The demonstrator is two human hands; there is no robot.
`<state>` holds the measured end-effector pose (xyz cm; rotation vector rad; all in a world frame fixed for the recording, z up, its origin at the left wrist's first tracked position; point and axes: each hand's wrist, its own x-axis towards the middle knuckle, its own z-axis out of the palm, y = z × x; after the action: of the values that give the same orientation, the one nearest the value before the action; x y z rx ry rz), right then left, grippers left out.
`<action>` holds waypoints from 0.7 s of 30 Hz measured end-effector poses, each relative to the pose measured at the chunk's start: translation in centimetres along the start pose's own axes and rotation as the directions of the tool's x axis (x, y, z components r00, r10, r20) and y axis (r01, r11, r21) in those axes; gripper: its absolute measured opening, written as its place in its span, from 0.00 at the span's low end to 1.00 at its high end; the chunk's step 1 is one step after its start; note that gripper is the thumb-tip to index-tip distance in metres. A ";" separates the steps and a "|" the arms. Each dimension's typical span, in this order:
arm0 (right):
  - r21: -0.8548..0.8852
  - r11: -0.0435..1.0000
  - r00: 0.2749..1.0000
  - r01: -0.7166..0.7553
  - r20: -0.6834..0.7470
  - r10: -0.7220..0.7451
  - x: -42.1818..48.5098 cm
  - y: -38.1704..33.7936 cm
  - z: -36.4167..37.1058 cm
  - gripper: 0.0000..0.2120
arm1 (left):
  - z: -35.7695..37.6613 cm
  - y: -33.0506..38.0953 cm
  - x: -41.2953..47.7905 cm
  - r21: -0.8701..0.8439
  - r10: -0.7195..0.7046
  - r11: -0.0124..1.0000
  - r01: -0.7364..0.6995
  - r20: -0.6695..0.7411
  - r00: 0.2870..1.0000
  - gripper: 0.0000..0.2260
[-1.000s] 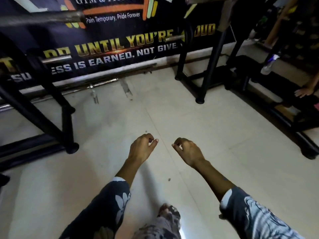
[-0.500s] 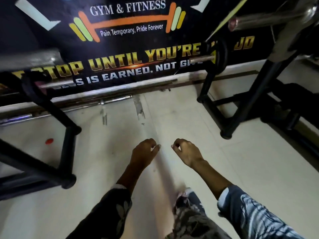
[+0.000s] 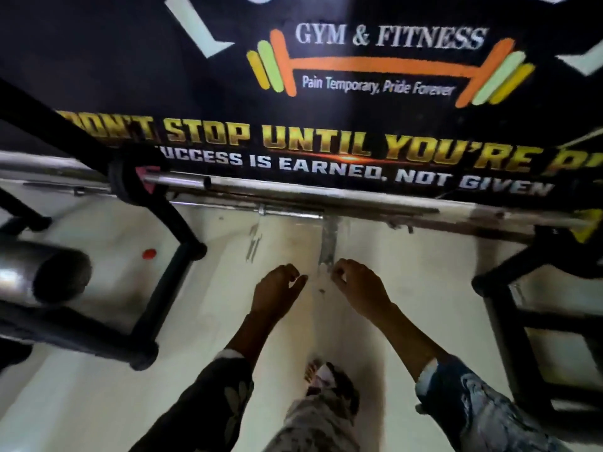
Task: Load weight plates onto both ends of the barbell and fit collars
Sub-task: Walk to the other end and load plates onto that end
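I see my left hand (image 3: pixel 277 293) and right hand (image 3: pixel 360 285) loosely curled, holding nothing, low over the pale floor (image 3: pixel 408 272). The long shiny steel barbell (image 3: pixel 326 194) rests ahead on the black rack (image 3: pixel 156 203).

— How many hands are in the shot?
— Two: the left hand (image 3: pixel 277 293) and the right hand (image 3: pixel 360 287), both loosely curled and holding nothing.

— Bars?
— One long steel barbell (image 3: pixel 293 190) crosses the frame, and one thick sleeve end (image 3: pixel 42 272) shows at left.

— Anything else?
— One wall banner (image 3: pixel 359 93), one red spot (image 3: pixel 149 253) on the floor (image 3: pixel 424 272), and one foot (image 3: pixel 329 383).
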<state>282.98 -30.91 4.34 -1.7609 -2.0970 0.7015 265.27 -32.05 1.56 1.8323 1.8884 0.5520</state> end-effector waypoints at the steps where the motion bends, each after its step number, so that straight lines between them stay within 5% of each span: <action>1: 0.013 1.000 1.000 0.022 0.014 -0.022 2.5 -0.3 0.0 0.13 | -0.5 -0.2 2.2 -0.008 -0.024 1.000 0.024 -0.009 1.000 0.12; 11: 0.060 0.961 0.925 0.272 0.258 -0.278 28.8 -7.6 2.6 0.13 | -8.4 -5.5 20.2 -0.176 -0.443 0.895 0.410 -0.240 0.864 0.10; 21: 0.150 0.804 0.653 0.575 0.509 -0.562 51.0 -18.5 8.8 0.10 | -15.0 -15.2 33.0 -0.384 -0.721 0.685 0.619 -0.478 0.502 0.07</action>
<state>253.17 15.21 3.63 -0.8262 -2.8243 1.0436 243.66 0.72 3.73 0.6649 2.6509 1.0261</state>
